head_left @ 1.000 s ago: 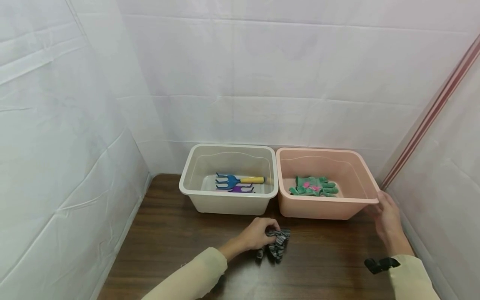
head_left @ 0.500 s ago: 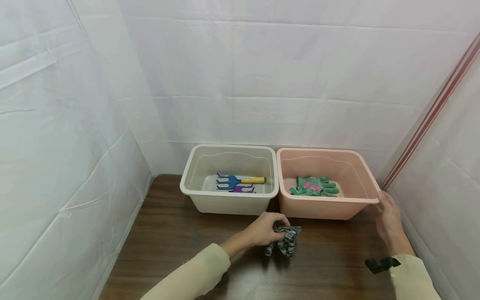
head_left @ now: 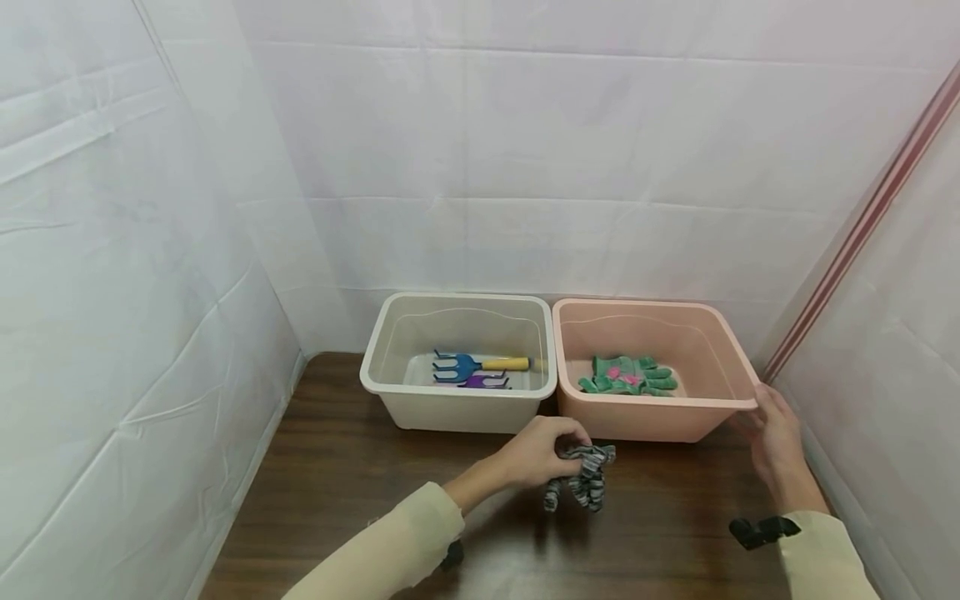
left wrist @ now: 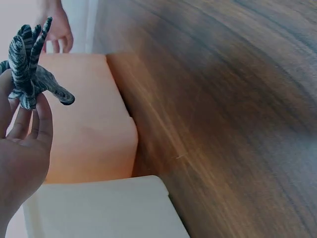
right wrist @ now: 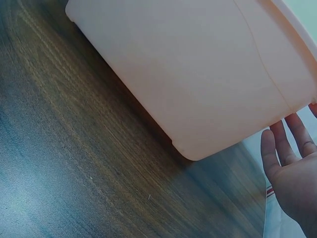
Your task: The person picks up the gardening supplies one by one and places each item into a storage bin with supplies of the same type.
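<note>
My left hand (head_left: 542,454) pinches a bunched black-and-grey striped knit glove (head_left: 589,477) between thumb and fingers, in front of the pink bin. In the left wrist view the glove (left wrist: 27,64) shows its loose fingers sticking out past my fingertips. The pink bin (head_left: 652,421) has a green glove with a pink pattern (head_left: 630,375) lying on its floor. At that bin's front right corner, my right hand (head_left: 776,437) holds the rim. In the right wrist view several fingers of the right hand (right wrist: 294,173) reach up under the rim.
A white bin (head_left: 457,408) stands against the pink bin's left side. Inside it lie a blue hand rake with a yellow handle (head_left: 506,364) and a purple rake head (head_left: 483,381). White sheeting (head_left: 465,167) encloses the brown wooden table (head_left: 322,467) at the back and sides.
My left hand has moved right and slightly toward the bins, carrying the striped glove up off the table. The right hand stays at the pink bin's corner.
</note>
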The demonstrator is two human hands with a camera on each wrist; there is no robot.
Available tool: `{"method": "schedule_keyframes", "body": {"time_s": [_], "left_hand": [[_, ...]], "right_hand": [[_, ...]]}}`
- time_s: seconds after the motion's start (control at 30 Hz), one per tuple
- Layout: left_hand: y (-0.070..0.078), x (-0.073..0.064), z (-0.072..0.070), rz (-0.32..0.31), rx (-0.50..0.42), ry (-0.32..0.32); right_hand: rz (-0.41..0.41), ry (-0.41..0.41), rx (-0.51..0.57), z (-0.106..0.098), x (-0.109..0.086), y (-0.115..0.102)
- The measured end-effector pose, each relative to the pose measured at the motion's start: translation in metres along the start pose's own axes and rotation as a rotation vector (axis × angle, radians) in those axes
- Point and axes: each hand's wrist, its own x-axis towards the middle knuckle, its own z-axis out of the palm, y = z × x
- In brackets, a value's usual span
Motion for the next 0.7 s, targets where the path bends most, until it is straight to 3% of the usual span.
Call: {"method": "schedule_keyframes", "body": {"time_s": [0.3, 0.7], "left_hand": [[0.013, 0.011, -0.011, 0.041, -0.017, 0.055], [0.024, 0.018, -0.023, 0.072, -0.021, 0.066]], "right_hand": [[0.018, 0.011, 0.007, 0.001, 0.003, 0.000], [0.000, -0.023, 0.047, -0.002, 0.002, 0.001]]}}
